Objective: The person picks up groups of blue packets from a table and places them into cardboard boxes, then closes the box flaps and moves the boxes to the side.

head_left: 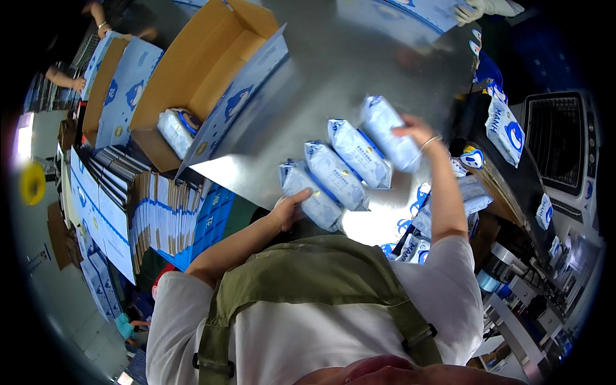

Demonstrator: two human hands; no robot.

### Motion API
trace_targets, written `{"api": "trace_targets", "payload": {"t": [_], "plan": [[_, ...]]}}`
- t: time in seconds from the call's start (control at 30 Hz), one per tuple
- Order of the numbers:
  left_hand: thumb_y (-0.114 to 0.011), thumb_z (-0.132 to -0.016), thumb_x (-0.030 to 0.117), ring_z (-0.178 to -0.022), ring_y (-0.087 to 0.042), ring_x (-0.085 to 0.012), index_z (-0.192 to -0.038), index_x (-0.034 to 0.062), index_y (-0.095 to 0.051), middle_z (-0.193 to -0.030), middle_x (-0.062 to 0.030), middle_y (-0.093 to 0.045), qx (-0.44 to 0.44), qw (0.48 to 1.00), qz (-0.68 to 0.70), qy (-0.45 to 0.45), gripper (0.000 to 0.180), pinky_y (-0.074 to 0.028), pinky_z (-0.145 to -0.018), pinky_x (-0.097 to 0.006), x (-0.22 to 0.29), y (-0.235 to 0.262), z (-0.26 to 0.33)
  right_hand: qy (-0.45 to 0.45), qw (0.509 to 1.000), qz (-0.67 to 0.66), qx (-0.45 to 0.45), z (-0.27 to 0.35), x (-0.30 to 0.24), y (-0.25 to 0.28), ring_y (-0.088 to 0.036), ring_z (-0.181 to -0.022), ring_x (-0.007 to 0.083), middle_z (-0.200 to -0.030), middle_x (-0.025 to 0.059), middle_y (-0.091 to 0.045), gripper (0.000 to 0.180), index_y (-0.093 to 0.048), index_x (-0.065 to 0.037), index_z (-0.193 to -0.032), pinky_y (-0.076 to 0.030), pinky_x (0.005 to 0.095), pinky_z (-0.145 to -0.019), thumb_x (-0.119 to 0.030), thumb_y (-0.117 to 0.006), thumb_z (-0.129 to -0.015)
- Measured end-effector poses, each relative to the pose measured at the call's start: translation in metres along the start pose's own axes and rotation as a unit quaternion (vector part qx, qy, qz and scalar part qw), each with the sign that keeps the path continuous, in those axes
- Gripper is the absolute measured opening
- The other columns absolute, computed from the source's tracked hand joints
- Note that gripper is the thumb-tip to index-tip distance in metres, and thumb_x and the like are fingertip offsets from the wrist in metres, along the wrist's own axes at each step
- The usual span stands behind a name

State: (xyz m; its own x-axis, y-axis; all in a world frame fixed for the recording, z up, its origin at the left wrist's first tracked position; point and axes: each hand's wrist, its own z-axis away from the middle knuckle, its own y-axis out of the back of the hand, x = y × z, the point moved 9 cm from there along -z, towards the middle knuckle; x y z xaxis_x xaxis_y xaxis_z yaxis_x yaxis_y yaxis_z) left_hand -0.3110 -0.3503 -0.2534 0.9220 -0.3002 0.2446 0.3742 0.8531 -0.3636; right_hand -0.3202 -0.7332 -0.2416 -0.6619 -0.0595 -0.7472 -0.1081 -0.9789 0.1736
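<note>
Several white-and-blue soft packs, which look like wet wipes, stand side by side in a slanted row on the metal table (314, 77). My left hand (289, 210) grips the near-left end pack (314, 199), thumb on its face and the other fingers mostly hidden. At the row's far-right end, my right hand (417, 131) holds another wipes pack (388, 131), slightly blurred, with fingers over its right side. Between them stand two more packs, the left middle pack (337, 174) and the right middle pack (362, 154).
An open cardboard carton (192, 74) at the left has a pack (174, 133) inside. Flattened cartons (160, 212) are stacked below it. Loose packs (459, 196) lie by my right arm, beside a dark conveyor (532, 183). A co-worker's gloved hand (471, 11) touches a far carton (420, 14); another person's hands are far left.
</note>
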Motion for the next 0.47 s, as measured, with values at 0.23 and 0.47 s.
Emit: {"api": "trace_targets", "payload": {"t": [0.23,0.47], "plan": [[-0.072,-0.071,0.022,-0.101,-0.058,-0.0294,-0.116,-0.0021,-0.053,-0.106,-0.0154,-0.061,-0.041,0.995,0.019,-0.088,0.054,-0.043,-0.091,-0.042,0.045,0.01,0.036,0.043,0.932,-0.354,0.06,0.032,0.026,-0.053,-0.063,-0.085,0.0257,-0.098,0.0141,-0.063,0.052,-0.055,0.004,-0.115,-0.05,0.034,-0.079,-0.012,-0.067,-0.067],[-0.078,-0.069,0.023,-0.101,-0.058,-0.0222,-0.124,0.0007,-0.049,-0.111,-0.0134,-0.061,-0.09,0.843,-0.074,-0.525,0.066,-0.042,-0.093,-0.036,0.212,0.018,0.174,0.319,0.884,-0.339,0.034,0.13,-0.207,-0.065,-0.057,-0.106,0.0364,-0.115,0.0205,-0.057,0.07,-0.04,0.004,-0.129,-0.043,0.043,-0.097,-0.022,-0.061,-0.068]]}}
